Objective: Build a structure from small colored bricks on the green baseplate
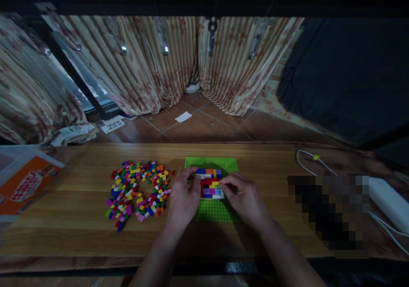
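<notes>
A green studded baseplate [217, 212] lies on the table, with a build of multicoloured toy bricks [209, 191] on its middle. My left hand [183, 195] is curled against the left side of the build, thumb and fingers gripping its edge. At the build's right side, my right hand [243, 195] is closed in a pinch, its fingertips touching the bricks beside a yellow one. Whatever lies between those fingertips is too small and covered to make out. Left of my left hand, a large pile of loose toy bricks [128, 184] is spread in many colours.
The wooden table [73, 193] runs across the view. An orange-labelled box [25, 189] stands at its left end. A white power strip [388, 201] and cable [302, 161] lie at the right, beside a blurred-out patch. Striped curtains [143, 65] hang beyond the tiled floor [204, 120].
</notes>
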Motion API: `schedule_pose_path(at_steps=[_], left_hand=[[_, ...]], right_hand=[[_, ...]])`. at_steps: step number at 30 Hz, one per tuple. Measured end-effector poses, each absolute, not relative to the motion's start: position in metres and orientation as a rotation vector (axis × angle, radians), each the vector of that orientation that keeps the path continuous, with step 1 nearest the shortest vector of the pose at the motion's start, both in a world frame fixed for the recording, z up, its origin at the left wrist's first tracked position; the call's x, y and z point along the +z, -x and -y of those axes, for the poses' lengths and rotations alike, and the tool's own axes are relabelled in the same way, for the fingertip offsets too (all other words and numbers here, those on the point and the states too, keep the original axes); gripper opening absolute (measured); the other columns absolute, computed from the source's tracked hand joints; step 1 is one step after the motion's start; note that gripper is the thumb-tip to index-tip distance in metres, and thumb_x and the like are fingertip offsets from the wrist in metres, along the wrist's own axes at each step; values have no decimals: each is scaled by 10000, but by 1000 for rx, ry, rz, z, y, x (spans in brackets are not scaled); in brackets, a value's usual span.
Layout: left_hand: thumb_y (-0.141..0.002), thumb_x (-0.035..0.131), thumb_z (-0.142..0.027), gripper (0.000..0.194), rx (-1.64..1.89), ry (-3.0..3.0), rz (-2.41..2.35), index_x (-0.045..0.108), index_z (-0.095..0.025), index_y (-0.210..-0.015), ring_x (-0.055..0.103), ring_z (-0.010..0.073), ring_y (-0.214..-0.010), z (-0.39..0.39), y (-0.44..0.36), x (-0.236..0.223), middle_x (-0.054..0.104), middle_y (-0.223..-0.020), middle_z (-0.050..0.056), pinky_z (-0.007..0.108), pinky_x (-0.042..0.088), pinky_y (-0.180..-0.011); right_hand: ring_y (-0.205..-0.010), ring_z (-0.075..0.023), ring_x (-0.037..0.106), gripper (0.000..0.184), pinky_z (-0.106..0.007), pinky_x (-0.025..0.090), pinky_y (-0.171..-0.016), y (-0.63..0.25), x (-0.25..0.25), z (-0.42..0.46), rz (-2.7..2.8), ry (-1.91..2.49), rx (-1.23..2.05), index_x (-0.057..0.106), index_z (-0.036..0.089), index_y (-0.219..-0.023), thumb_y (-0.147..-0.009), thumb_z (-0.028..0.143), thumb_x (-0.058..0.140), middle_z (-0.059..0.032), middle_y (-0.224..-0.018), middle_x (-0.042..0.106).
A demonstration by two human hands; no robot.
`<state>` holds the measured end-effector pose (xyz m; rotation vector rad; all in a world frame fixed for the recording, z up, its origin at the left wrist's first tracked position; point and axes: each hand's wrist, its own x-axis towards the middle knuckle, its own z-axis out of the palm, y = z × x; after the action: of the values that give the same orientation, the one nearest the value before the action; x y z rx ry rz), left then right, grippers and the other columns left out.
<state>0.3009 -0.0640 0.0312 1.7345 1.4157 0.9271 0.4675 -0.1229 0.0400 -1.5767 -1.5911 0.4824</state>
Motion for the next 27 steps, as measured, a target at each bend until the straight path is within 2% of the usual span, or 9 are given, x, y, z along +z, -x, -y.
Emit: schedule_pose_path(at_steps=[4, 9, 14, 20, 27], left_hand=[[-848, 568, -404, 430, 886, -1700, -1437, 580, -165, -1205, 629, 194, -909, 68, -307, 33, 640, -1113, 102, 370, 522, -816], [-783, 651, -398, 556, 905, -1674, -1518, 530, -156, -1269, 593, 226, -1058, 71, -317, 31, 609, -1160, 116, 406, 485, -929], [-785, 641, -414, 545, 933, -1644, -1530, 537, -163, -1258, 589, 222, -1053, 70, -323, 28, 601, -1171, 113, 410, 477, -940], [-771, 657, -401, 501, 985, -1609, -1553, 559, -179, -1209, 589, 226, -1040, 73, -325, 27, 599, -1154, 108, 412, 485, -924], [-779, 658, -385, 474, 991, -1626, -1578, 551, -216, -1208, 553, 246, -1096, 80, -327, 25, 587, -1144, 91, 413, 474, -942]], right_hand=[[-666, -147, 595, 146, -265, 445, -637, -466, 38, 121, 1465, 1595, 573, 686, 220, -722, -835, 241, 596, -3, -719, 651], [-658, -155, 606, 124, -276, 465, -634, -466, 28, 115, 1214, 1566, 752, 705, 201, -714, -756, 314, 674, -13, -724, 686], [-625, -149, 597, 195, -282, 475, -623, -467, 20, 108, 1007, 1447, 906, 715, 194, -700, -655, 375, 773, -9, -681, 694], [-505, -104, 490, 301, -238, 409, -490, -467, 18, 103, 836, 1417, 988, 721, 187, -760, -635, 452, 787, 16, -584, 627], [-622, -162, 603, 317, -288, 487, -588, -474, 16, 106, 962, 1592, 982, 755, 193, -822, -666, 469, 758, -35, -716, 715]])
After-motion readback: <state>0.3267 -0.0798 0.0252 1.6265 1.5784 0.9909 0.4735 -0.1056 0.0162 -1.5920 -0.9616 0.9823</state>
